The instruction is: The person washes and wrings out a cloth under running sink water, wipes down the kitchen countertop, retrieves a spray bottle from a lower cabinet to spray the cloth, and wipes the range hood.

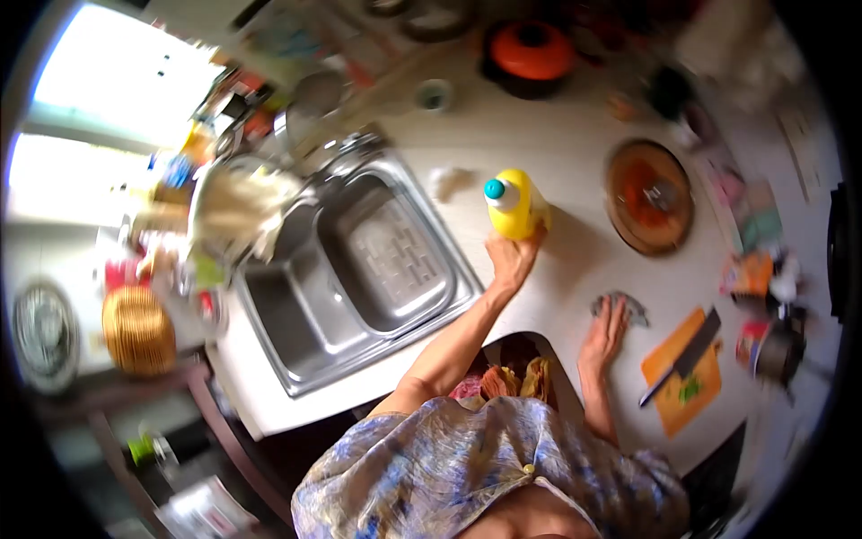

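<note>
My left hand (pixel 514 260) is wrapped round the lower part of a yellow plastic bottle (pixel 514 212) with a teal cap, over the counter right of the sink. My right hand (pixel 603 337) lies on the counter with its fingers stretched out over a crumpled grey cloth (pixel 634 311). Part of the cloth is hidden under the fingers. Close by on the right is an orange cutting board (pixel 684 404), with a large knife (pixel 687 355) across it and some green scraps (pixel 690 389).
Left of my left arm is a steel double-bowl sink (pixel 292 382). A round brown board (pixel 621 225) with reddish residue lies at the back right. An orange-lidded pot (pixel 530 52) stands at the far side. An open bin (pixel 549 346) is just below the counter edge between my arms.
</note>
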The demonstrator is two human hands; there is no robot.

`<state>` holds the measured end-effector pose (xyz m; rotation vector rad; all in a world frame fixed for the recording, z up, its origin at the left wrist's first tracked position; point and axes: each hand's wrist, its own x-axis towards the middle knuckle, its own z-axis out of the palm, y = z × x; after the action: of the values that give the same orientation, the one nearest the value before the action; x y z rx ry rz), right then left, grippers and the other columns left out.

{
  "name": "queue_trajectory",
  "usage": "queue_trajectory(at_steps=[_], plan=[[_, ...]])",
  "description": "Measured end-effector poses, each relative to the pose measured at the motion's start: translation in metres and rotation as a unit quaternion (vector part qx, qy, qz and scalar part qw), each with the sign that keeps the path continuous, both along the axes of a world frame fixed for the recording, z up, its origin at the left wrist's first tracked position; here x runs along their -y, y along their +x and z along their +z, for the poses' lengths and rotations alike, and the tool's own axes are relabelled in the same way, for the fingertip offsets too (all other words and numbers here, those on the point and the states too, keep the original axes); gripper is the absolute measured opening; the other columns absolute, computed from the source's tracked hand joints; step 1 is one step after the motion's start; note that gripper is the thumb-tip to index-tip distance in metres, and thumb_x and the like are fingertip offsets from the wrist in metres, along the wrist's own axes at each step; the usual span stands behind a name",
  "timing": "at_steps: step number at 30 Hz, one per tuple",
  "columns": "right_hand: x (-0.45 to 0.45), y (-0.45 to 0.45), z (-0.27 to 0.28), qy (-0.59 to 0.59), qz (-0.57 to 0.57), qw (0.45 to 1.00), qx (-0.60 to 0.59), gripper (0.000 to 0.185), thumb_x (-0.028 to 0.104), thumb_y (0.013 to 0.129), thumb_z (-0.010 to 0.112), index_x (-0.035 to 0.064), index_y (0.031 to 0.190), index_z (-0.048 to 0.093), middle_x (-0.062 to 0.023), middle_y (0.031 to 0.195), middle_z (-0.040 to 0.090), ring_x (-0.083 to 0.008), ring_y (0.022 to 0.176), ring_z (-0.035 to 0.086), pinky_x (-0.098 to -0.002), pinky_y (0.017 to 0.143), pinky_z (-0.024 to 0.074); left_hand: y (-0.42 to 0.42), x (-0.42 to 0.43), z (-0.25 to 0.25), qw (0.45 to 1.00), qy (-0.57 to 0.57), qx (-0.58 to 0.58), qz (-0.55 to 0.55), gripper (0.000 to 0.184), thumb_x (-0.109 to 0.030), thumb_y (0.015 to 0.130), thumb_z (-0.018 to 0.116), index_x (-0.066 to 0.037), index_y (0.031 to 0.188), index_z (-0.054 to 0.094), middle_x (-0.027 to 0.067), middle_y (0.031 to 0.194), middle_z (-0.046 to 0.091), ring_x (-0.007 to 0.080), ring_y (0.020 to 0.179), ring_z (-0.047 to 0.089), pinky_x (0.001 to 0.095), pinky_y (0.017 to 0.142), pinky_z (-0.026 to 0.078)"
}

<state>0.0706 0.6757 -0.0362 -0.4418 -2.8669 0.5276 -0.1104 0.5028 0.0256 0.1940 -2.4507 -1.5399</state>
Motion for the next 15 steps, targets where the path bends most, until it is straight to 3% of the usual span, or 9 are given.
queue_trajectory(at_steps=[2,4,5,10,12,15], plan=[[0.002,-0.004,-0.004,0.011,0.014,1.000,0.012,0.049,0.004,0.086,0.048,0.0080,0.135,0.041,-0.0220,0.145,0.026,-0.0487,0.128,0.029,-0.0569,0.105,0.0213,0.015,0.026,0.014,0.989,0.143,-0.034,0.037,0.037,-0.021,0.074,0.071,-0.002,0.103,0.058,0.0149,0.087,0.065,0.0260,0.079,0.064,0.0352,0.071,0.051],[0.008,-0.016,0.002,-0.013,0.063,0.998,0.016,0.049,0.004,0.087,0.046,0.0078,0.136,0.040,-0.0213,0.146,0.024,-0.0482,0.128,0.028,-0.0574,0.105,0.0213,0.040,0.064,0.018,0.984,0.171,0.005,0.046,0.052,-0.013,0.071,0.074,-0.002,0.116,0.051,0.0125,0.101,0.062,0.0242,0.089,0.062,0.0344,0.077,0.052],[0.013,-0.026,0.004,-0.013,0.085,0.996,0.011,0.049,0.004,0.087,0.046,0.0078,0.136,0.040,-0.0213,0.146,0.024,-0.0482,0.128,0.028,-0.0574,0.105,0.0213,0.057,0.085,0.028,0.978,0.181,0.079,0.061,0.052,-0.007,0.071,0.073,-0.003,0.117,0.050,0.0118,0.105,0.060,0.0238,0.092,0.061,0.0340,0.078,0.052],[0.047,-0.069,-0.012,0.002,0.139,0.990,-0.014,0.048,0.004,0.088,0.045,0.0083,0.136,0.040,-0.0191,0.147,0.024,-0.0477,0.129,0.028,-0.0575,0.105,0.0204,0.130,0.202,0.046,0.965,0.168,-0.009,0.202,0.047,-0.006,0.077,0.070,-0.003,0.119,0.049,0.0103,0.110,0.057,0.0208,0.098,0.057,0.0336,0.084,0.050],[0.053,-0.078,-0.019,0.011,0.149,0.989,-0.014,0.048,0.006,0.089,0.044,0.0088,0.136,0.039,-0.0180,0.147,0.022,-0.0481,0.129,0.026,-0.0572,0.106,0.0196,0.144,0.257,0.056,0.940,0.223,-0.018,0.258,0.047,-0.006,0.078,0.069,-0.001,0.119,0.047,0.0104,0.111,0.056,0.0203,0.099,0.057,0.0333,0.088,0.050],[0.058,-0.083,-0.025,0.023,0.123,0.992,0.015,0.048,0.010,0.091,0.040,0.0117,0.139,0.034,-0.0163,0.149,0.019,-0.0467,0.132,0.022,-0.0570,0.107,0.0167,0.138,0.348,0.051,0.933,0.135,-0.086,0.324,0.042,-0.003,0.075,0.070,0.003,0.114,0.054,0.0115,0.106,0.062,0.0202,0.095,0.061,0.0333,0.086,0.050]])
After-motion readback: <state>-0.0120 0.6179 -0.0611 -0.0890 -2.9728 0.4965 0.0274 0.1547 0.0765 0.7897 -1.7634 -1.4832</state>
